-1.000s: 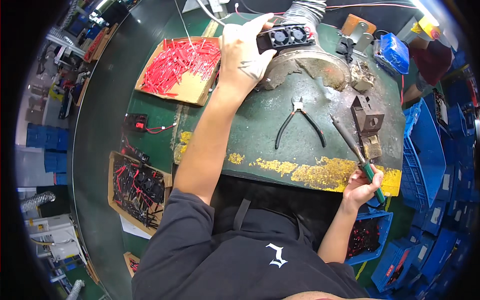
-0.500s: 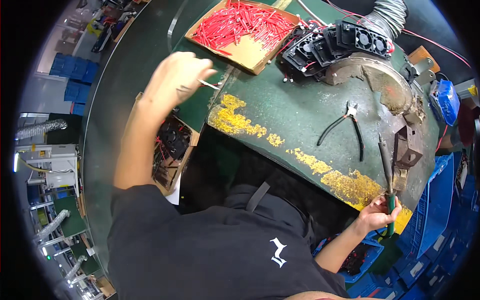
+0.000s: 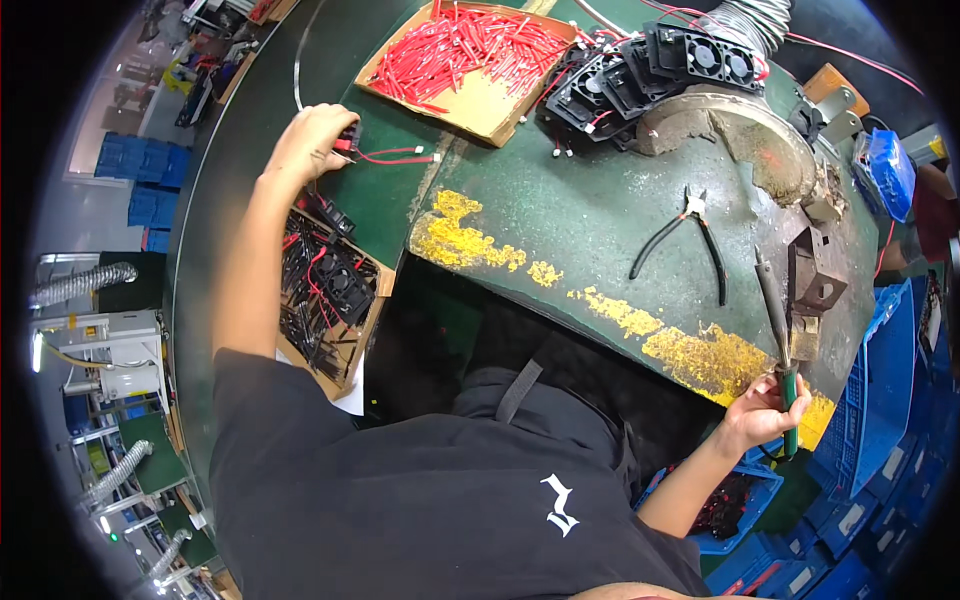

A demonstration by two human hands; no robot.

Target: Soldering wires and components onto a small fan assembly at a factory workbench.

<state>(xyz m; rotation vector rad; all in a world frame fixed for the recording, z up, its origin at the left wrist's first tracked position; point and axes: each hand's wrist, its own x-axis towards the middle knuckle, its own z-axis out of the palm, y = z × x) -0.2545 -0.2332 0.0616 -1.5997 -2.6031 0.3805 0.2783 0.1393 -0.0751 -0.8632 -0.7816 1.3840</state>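
Observation:
My left hand [image 3: 308, 142] reaches out over the left part of the bench, its fingers closed on a small black fan [image 3: 350, 135] that they mostly cover. Red wires [image 3: 395, 155] with white connector ends trail from it to the right. Below that hand, a cardboard box [image 3: 352, 368] holds black fans and dark loose parts. On the right, my right hand [image 3: 762, 412] is wrapped around the green handle of a soldering iron [image 3: 776, 312], whose tip points away from me, beside a rusty metal block [image 3: 815, 282].
Pliers [image 3: 694, 206] lie spread on the green bench. A shallow cardboard tray [image 3: 486, 112] of red wire pieces stands at the back. Stacked black fans [image 3: 650, 72] sit beside a worn round stone-like piece [image 3: 770, 150]. Blue crates [image 3: 862, 400] stand to the right.
My left hand has moved left and slightly toward me, from near the tray to beyond the fan box; the black fan now shows in it. The right hand with the soldering iron has barely shifted.

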